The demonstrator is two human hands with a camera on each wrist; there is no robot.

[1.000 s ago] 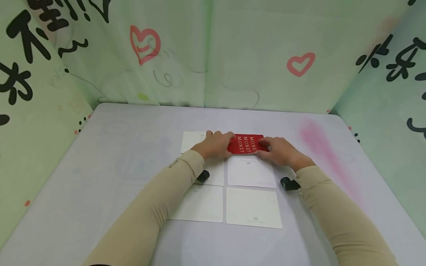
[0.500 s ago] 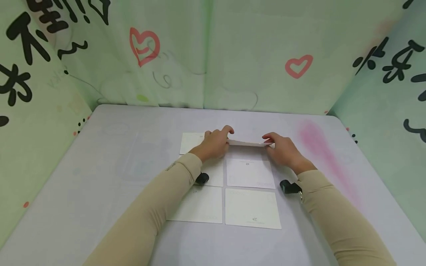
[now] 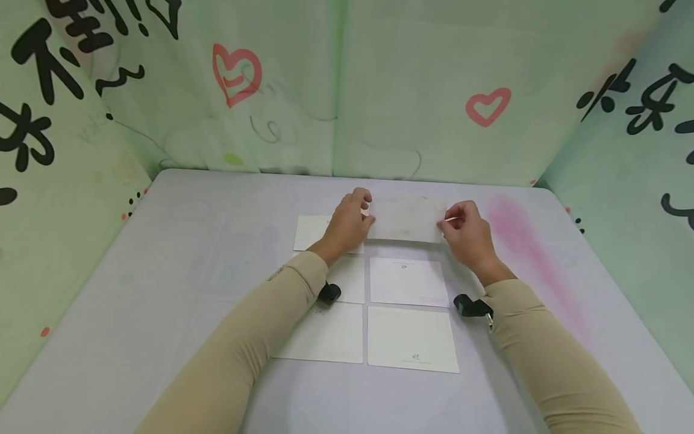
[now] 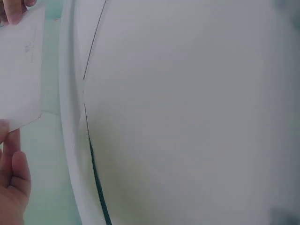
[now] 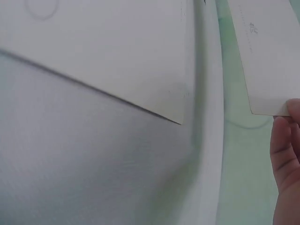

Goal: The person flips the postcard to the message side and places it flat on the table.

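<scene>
Between my two hands a card (image 3: 405, 218) is raised at the far end of the rows, its plain white face turned toward me. My left hand (image 3: 347, 224) pinches its left edge, thumb on the near face. At the opposite edge, the thumb and fingers of my right hand (image 3: 469, 238) pinch the right side. In the left wrist view the card (image 4: 19, 70) shows a small printed mark; the left hand (image 4: 13, 185) grips it from below. The right wrist view has the right hand (image 5: 288, 161) at a corner of the card (image 5: 269, 61).
Several white cards lie in two columns on the white table (image 3: 217, 253), among them a right middle card (image 3: 409, 283), a right front card (image 3: 413, 337) and a left front card (image 3: 325, 331). Green cloth walls (image 3: 401, 90) enclose the table's back and sides.
The card lay with its red MONEY face up; both hands have lifted it and tipped it over through edge-on, so its white face now shows. The other cards stay put.
</scene>
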